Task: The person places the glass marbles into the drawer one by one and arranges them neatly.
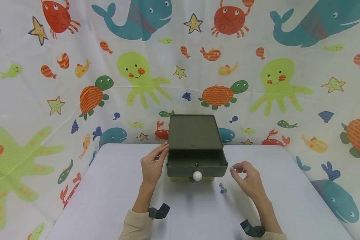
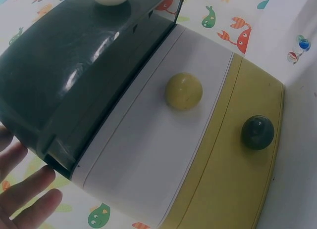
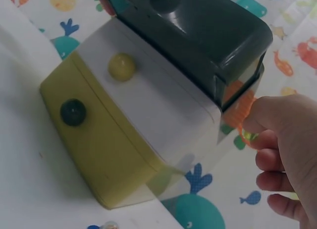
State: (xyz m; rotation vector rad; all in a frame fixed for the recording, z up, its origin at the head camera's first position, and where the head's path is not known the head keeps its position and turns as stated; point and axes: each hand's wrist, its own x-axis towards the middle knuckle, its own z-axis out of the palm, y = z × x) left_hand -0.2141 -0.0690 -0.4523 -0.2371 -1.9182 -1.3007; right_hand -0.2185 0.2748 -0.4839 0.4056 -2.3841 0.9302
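Note:
A small drawer box (image 1: 195,131) stands on the table, its dark green top drawer (image 1: 180,171) pulled out by a white knob (image 1: 197,176). Inside lies a green marble (image 1: 197,164). Below, the white drawer (image 2: 143,135) and yellow drawer (image 2: 233,174) sit closed. My left hand (image 1: 151,165) has its fingers extended along the box's left side, fingertips at its upper edge. Just right of the drawer, my right hand (image 1: 249,178) brings thumb and forefinger together; a small pale thing, apparently a marble (image 1: 231,169), shows at the tips. The right wrist view mostly hides it.
Several small glass marbles (image 1: 222,191) lie on the white table (image 1: 120,186), in front and to the right of the box. Behind the table hangs a cloth (image 1: 156,116) printed with sea animals. Each wrist wears a dark band (image 1: 159,211).

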